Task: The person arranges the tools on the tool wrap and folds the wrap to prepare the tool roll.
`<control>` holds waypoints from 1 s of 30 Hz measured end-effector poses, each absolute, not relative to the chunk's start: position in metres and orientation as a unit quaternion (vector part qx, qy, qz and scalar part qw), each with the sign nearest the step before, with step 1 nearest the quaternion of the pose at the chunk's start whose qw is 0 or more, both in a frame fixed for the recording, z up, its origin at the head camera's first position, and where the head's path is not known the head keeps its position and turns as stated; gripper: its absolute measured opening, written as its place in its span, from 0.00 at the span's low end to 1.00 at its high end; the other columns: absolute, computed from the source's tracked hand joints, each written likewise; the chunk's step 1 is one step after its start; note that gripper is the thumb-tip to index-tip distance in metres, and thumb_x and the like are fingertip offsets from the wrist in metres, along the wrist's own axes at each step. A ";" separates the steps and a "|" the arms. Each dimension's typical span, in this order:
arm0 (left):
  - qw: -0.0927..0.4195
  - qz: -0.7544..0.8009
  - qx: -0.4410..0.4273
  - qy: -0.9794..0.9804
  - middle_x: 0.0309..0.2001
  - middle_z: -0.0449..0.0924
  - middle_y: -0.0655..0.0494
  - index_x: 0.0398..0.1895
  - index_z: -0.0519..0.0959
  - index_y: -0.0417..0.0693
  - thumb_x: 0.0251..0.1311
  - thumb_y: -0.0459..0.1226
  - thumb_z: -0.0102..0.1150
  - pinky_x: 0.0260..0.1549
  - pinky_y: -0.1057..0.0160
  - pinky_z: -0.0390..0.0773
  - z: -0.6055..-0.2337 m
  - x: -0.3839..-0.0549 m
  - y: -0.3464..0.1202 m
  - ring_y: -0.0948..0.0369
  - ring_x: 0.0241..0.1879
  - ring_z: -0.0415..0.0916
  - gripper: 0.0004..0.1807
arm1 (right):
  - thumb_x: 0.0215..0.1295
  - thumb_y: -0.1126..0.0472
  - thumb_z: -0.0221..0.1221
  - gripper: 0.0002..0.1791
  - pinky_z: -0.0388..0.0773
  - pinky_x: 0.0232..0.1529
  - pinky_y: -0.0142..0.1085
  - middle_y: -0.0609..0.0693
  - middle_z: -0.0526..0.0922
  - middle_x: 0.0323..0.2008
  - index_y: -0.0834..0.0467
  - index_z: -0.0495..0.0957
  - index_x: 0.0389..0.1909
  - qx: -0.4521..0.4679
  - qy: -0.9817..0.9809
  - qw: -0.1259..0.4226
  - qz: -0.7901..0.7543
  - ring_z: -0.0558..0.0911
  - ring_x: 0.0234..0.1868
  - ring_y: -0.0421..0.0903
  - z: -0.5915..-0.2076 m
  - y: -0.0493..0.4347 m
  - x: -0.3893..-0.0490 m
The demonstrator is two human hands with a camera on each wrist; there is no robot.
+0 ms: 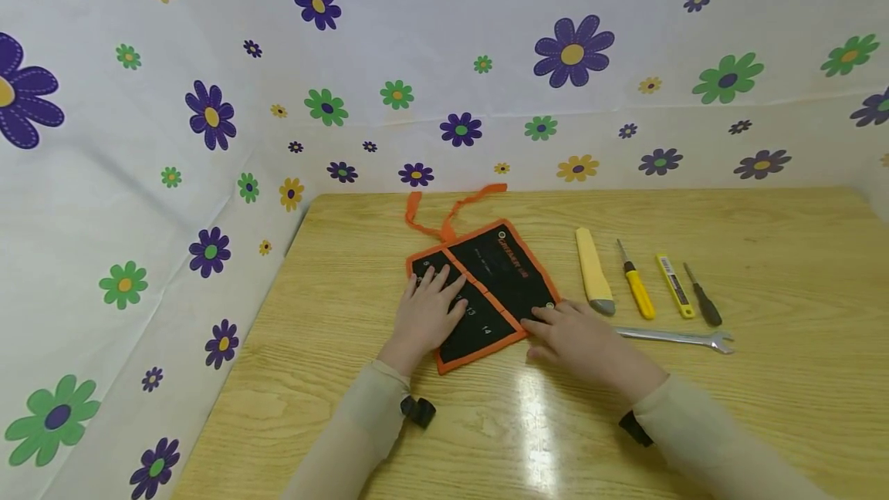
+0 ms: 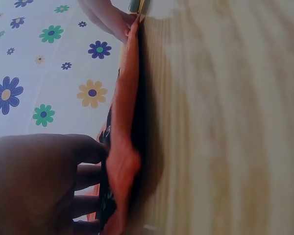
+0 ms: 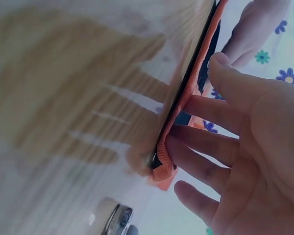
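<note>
A black fabric tool pouch point(image 1: 503, 265) with orange trim and printed numbers lies spread on the table, tilted at an angle. Two orange tie straps point(image 1: 447, 226) trail from its far side. My left hand point(image 1: 427, 319) rests on the numbered left part with its fingers spread. At the pouch's lower right corner, the fingers of my right hand point(image 1: 579, 338) touch the orange edge point(image 3: 179, 105); in the right wrist view they are extended and slightly bent. The left wrist view shows the near orange edge point(image 2: 125, 98) beside my left fingers.
Right of the pouch lie a cream-yellow handled tool point(image 1: 593, 268) with a grey end, a yellow screwdriver point(image 1: 639, 292), a slim yellow item with a label point(image 1: 675, 288) and a dark-handled screwdriver point(image 1: 707, 307). Nearer is a wrench point(image 1: 674, 336), partly behind my right hand. A flowered sheet hangs behind.
</note>
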State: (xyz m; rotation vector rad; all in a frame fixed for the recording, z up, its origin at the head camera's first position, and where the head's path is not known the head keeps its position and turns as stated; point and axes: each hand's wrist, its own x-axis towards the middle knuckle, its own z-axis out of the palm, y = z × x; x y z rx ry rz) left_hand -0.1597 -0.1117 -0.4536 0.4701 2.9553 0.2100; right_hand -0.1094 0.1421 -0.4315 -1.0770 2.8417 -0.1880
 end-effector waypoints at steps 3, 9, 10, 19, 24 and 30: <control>0.073 0.061 0.156 0.983 0.74 0.49 0.54 0.73 0.57 0.65 0.72 0.55 0.38 0.69 0.47 0.39 -0.453 -0.161 -0.111 0.52 0.73 0.43 0.28 | 0.67 0.44 0.55 0.28 0.65 0.59 0.55 0.60 0.76 0.57 0.59 0.75 0.60 -0.360 0.930 0.046 -0.063 0.74 0.57 0.58 -0.430 0.139 -0.105; 0.076 0.051 0.153 0.984 0.74 0.49 0.55 0.73 0.57 0.65 0.72 0.56 0.38 0.69 0.46 0.40 -0.451 -0.163 -0.108 0.52 0.73 0.42 0.29 | 0.68 0.43 0.53 0.29 0.66 0.59 0.54 0.59 0.76 0.57 0.59 0.75 0.60 -0.373 0.924 0.049 -0.066 0.75 0.57 0.56 -0.429 0.133 -0.097; 0.076 0.049 0.153 0.984 0.74 0.49 0.55 0.74 0.57 0.65 0.72 0.56 0.37 0.69 0.47 0.40 -0.451 -0.164 -0.108 0.53 0.73 0.42 0.29 | 0.68 0.43 0.53 0.29 0.66 0.59 0.54 0.58 0.77 0.56 0.59 0.75 0.60 -0.375 0.923 0.047 -0.065 0.75 0.56 0.56 -0.429 0.132 -0.096; 0.080 0.034 0.155 0.984 0.75 0.47 0.55 0.74 0.56 0.65 0.72 0.55 0.37 0.69 0.47 0.40 -0.451 -0.167 -0.103 0.53 0.73 0.42 0.28 | 0.68 0.43 0.53 0.29 0.67 0.59 0.54 0.59 0.76 0.56 0.59 0.75 0.60 -0.376 0.920 0.065 -0.087 0.75 0.56 0.57 -0.427 0.126 -0.090; 0.081 0.037 0.157 0.983 0.75 0.48 0.55 0.74 0.56 0.64 0.72 0.54 0.37 0.69 0.47 0.40 -0.451 -0.169 -0.102 0.53 0.73 0.42 0.28 | 0.68 0.45 0.55 0.29 0.70 0.57 0.53 0.61 0.76 0.56 0.62 0.75 0.60 -0.373 0.918 0.078 -0.109 0.75 0.57 0.58 -0.427 0.124 -0.088; 0.077 0.040 0.158 0.984 0.74 0.48 0.55 0.74 0.57 0.64 0.72 0.54 0.38 0.69 0.47 0.41 -0.452 -0.170 -0.102 0.53 0.73 0.42 0.28 | 0.68 0.46 0.55 0.28 0.72 0.55 0.52 0.61 0.76 0.55 0.63 0.75 0.60 -0.379 0.917 0.061 -0.110 0.75 0.56 0.57 -0.429 0.125 -0.087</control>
